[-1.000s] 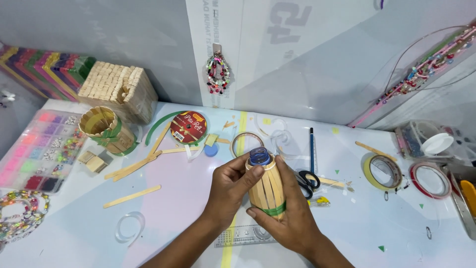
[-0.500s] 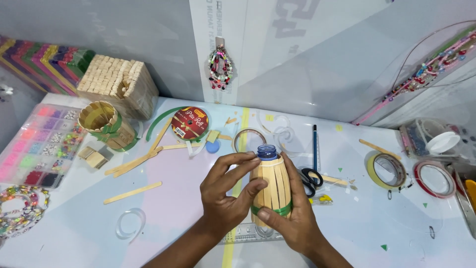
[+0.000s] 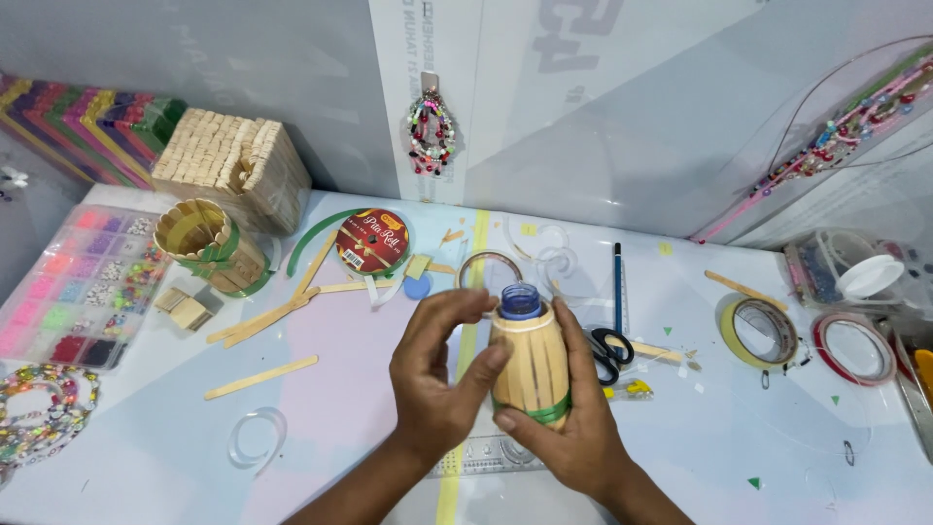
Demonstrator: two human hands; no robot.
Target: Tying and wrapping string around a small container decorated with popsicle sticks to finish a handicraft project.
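With the stick-clad bottle (image 3: 530, 365) gripped by both hands, left hand (image 3: 435, 374) and right hand (image 3: 573, 428), sticks could easily get squeezed loose above the green band (image 3: 544, 411).

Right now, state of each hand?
Left hand: closed on the stick-clad bottle, thumb on its side, fingers curled at the neck.
Right hand: closed on the same bottle, thumb on its green band.

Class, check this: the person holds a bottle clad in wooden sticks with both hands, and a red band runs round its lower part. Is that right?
Not quite. The head view shows both hands, left hand and right hand, holding the stick-clad bottle, but the band round its lower part is green, not red.
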